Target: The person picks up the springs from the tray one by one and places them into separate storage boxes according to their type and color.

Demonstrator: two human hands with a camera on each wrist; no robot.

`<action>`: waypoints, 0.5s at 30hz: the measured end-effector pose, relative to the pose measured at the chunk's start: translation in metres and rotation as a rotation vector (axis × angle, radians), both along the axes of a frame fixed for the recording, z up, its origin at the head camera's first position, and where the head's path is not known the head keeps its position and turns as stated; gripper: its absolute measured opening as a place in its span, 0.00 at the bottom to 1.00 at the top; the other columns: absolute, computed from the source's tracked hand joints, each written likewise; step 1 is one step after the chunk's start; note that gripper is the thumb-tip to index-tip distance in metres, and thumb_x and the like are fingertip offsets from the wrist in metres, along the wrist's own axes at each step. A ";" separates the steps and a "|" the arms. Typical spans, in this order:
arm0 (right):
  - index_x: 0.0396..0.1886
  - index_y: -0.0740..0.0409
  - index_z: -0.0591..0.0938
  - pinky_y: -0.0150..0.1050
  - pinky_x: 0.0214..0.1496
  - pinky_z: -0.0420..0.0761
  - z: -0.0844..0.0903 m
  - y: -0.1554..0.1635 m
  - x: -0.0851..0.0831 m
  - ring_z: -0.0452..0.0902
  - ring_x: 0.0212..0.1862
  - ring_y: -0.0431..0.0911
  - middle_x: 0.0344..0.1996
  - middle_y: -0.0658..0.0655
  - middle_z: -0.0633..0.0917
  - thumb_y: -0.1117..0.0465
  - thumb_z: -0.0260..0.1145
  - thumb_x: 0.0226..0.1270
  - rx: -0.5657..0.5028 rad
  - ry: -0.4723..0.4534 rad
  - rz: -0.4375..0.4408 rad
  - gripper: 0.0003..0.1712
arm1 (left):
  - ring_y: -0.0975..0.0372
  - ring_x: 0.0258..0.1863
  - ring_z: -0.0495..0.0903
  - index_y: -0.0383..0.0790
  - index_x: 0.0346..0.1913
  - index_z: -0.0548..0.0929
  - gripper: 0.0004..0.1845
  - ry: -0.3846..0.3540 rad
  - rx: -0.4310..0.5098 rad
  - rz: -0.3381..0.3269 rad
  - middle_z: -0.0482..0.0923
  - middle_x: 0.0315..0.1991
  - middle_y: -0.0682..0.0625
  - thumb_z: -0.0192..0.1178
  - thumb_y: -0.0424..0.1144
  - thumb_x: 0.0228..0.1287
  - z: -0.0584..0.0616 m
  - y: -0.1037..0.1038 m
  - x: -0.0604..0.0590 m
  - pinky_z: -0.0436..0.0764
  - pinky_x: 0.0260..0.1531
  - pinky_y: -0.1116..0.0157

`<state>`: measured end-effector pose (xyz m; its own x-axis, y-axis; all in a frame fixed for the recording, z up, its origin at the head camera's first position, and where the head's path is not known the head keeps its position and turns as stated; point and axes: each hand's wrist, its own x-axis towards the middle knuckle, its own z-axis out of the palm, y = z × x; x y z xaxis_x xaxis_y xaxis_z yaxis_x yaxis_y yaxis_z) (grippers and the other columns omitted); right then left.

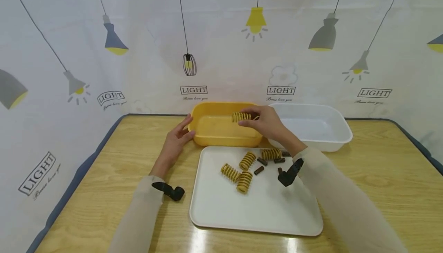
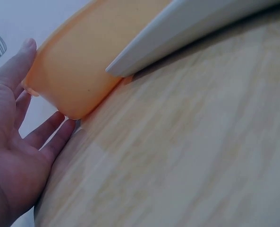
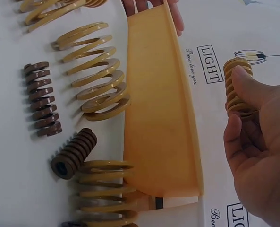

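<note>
**Sorting springs by colour: release over the yellow bin**

The right hand pinches a yellow spring between thumb and fingertips, holding it roughly level above the inside of the yellow bin, near the bin's right end. The left hand lies with fingers straight and relaxed against the bin's left outer wall, holding nothing, which steadies the bin on the wooden table. Four more yellow springs and several small brown springs lie on the white tray just in front of the bin; a white bin stands to its right and appears empty. To do the step well, the spring would best be lowered close to the bin floor before the pinch is eased, since a coil let go from height is likely to bounce or roll. Keeping the left palm against the wall should stop the light bin from sliding, and the right forearm should stay clear of the springs on the tray
</note>
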<state>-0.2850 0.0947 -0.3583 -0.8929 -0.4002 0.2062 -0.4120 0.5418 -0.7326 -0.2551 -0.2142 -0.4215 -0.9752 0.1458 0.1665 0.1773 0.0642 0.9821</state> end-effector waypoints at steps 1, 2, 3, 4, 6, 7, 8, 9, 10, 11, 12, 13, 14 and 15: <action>0.54 0.54 0.82 0.40 0.35 0.79 -0.001 -0.002 -0.002 0.76 0.39 0.47 0.46 0.54 0.83 0.49 0.71 0.60 -0.005 -0.006 0.000 0.25 | 0.49 0.67 0.63 0.36 0.71 0.64 0.30 0.001 -0.001 0.000 0.53 0.74 0.53 0.58 0.33 0.68 0.000 0.000 0.000 0.72 0.56 0.70; 0.54 0.54 0.82 0.40 0.35 0.79 -0.002 -0.003 -0.004 0.77 0.39 0.47 0.46 0.54 0.83 0.49 0.71 0.60 -0.007 -0.010 -0.001 0.25 | 0.49 0.67 0.63 0.36 0.71 0.63 0.30 0.000 0.002 -0.001 0.53 0.74 0.53 0.58 0.33 0.68 0.000 0.000 0.000 0.72 0.55 0.70; 0.54 0.54 0.82 0.40 0.35 0.79 -0.002 -0.004 -0.005 0.77 0.39 0.47 0.46 0.53 0.83 0.49 0.71 0.60 -0.007 -0.015 -0.003 0.24 | 0.49 0.66 0.63 0.37 0.71 0.63 0.30 0.000 0.001 -0.001 0.53 0.74 0.53 0.58 0.33 0.68 0.000 0.000 0.000 0.73 0.55 0.70; 0.54 0.54 0.82 0.40 0.35 0.79 -0.003 -0.006 -0.007 0.77 0.39 0.47 0.46 0.53 0.83 0.49 0.71 0.60 -0.009 -0.020 -0.005 0.24 | 0.49 0.66 0.63 0.36 0.71 0.63 0.30 0.002 0.004 -0.002 0.52 0.74 0.53 0.58 0.33 0.68 -0.001 0.000 0.000 0.73 0.55 0.70; 0.54 0.54 0.82 0.39 0.36 0.79 -0.005 -0.009 -0.010 0.77 0.40 0.45 0.46 0.52 0.83 0.49 0.71 0.60 -0.002 -0.022 -0.012 0.24 | 0.49 0.66 0.63 0.36 0.71 0.63 0.30 0.008 0.012 -0.005 0.52 0.74 0.53 0.58 0.33 0.68 -0.003 -0.001 -0.002 0.73 0.54 0.71; 0.53 0.53 0.83 0.39 0.37 0.80 -0.005 -0.011 -0.011 0.77 0.40 0.45 0.46 0.51 0.83 0.49 0.71 0.60 -0.001 -0.024 -0.016 0.24 | 0.48 0.66 0.63 0.37 0.71 0.64 0.30 0.009 0.024 -0.007 0.52 0.74 0.53 0.58 0.32 0.68 -0.006 -0.001 -0.004 0.73 0.54 0.71; 0.53 0.53 0.83 0.39 0.37 0.80 -0.006 -0.012 -0.013 0.77 0.40 0.44 0.46 0.51 0.83 0.49 0.71 0.60 0.001 -0.028 -0.019 0.24 | 0.49 0.66 0.64 0.38 0.71 0.64 0.30 0.009 0.031 -0.007 0.53 0.74 0.54 0.58 0.32 0.68 -0.009 -0.002 -0.006 0.73 0.54 0.71; 0.53 0.52 0.83 0.39 0.37 0.80 -0.007 -0.014 -0.014 0.77 0.41 0.44 0.46 0.51 0.83 0.49 0.71 0.59 0.001 -0.036 -0.023 0.24 | 0.49 0.65 0.64 0.39 0.70 0.65 0.29 0.010 0.037 -0.004 0.53 0.74 0.55 0.59 0.33 0.67 -0.012 -0.003 -0.008 0.73 0.54 0.71; 0.53 0.52 0.83 0.39 0.38 0.80 -0.007 -0.015 -0.015 0.77 0.41 0.44 0.46 0.51 0.83 0.49 0.71 0.59 0.001 -0.041 -0.026 0.24 | 0.49 0.66 0.64 0.40 0.71 0.65 0.30 0.016 0.037 -0.004 0.53 0.74 0.54 0.59 0.33 0.67 -0.015 -0.004 -0.010 0.73 0.54 0.71; 0.53 0.52 0.83 0.39 0.38 0.80 -0.008 -0.016 -0.017 0.77 0.41 0.44 0.45 0.50 0.83 0.49 0.71 0.59 0.002 -0.047 -0.029 0.23 | 0.49 0.65 0.65 0.42 0.71 0.66 0.30 0.017 0.037 -0.003 0.53 0.74 0.55 0.59 0.33 0.67 -0.018 -0.005 -0.012 0.73 0.54 0.71; 0.53 0.52 0.83 0.39 0.38 0.79 -0.009 -0.017 -0.018 0.77 0.40 0.45 0.45 0.50 0.83 0.49 0.71 0.59 0.000 -0.054 -0.031 0.23 | 0.50 0.65 0.65 0.43 0.70 0.66 0.29 0.018 0.038 0.000 0.54 0.73 0.57 0.59 0.34 0.67 -0.021 -0.005 -0.014 0.73 0.54 0.71; 0.53 0.52 0.83 0.39 0.37 0.79 -0.010 -0.018 -0.019 0.77 0.40 0.45 0.45 0.50 0.83 0.49 0.71 0.59 -0.001 -0.062 -0.034 0.23 | 0.51 0.65 0.66 0.45 0.70 0.67 0.29 0.020 0.033 0.005 0.55 0.73 0.58 0.60 0.35 0.66 -0.023 -0.005 -0.015 0.73 0.54 0.71; 0.53 0.52 0.83 0.39 0.37 0.79 -0.011 -0.019 -0.021 0.77 0.40 0.45 0.44 0.50 0.83 0.49 0.71 0.59 0.001 -0.067 -0.038 0.23 | 0.52 0.65 0.66 0.46 0.70 0.67 0.30 0.023 0.027 0.008 0.55 0.73 0.59 0.60 0.36 0.66 -0.024 -0.005 -0.015 0.73 0.54 0.71; 0.53 0.52 0.83 0.39 0.37 0.79 -0.013 -0.021 -0.022 0.77 0.39 0.45 0.44 0.50 0.83 0.49 0.71 0.59 0.003 -0.067 -0.042 0.23 | 0.52 0.65 0.66 0.47 0.70 0.67 0.30 0.028 0.022 0.010 0.55 0.73 0.60 0.60 0.37 0.66 -0.025 -0.006 -0.015 0.73 0.54 0.70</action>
<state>-0.3074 0.0742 -0.3708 -0.9207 -0.3628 0.1439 -0.3389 0.5600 -0.7560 -0.2703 -0.2199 -0.4463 -0.9715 0.1322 0.1968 0.2041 0.0441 0.9780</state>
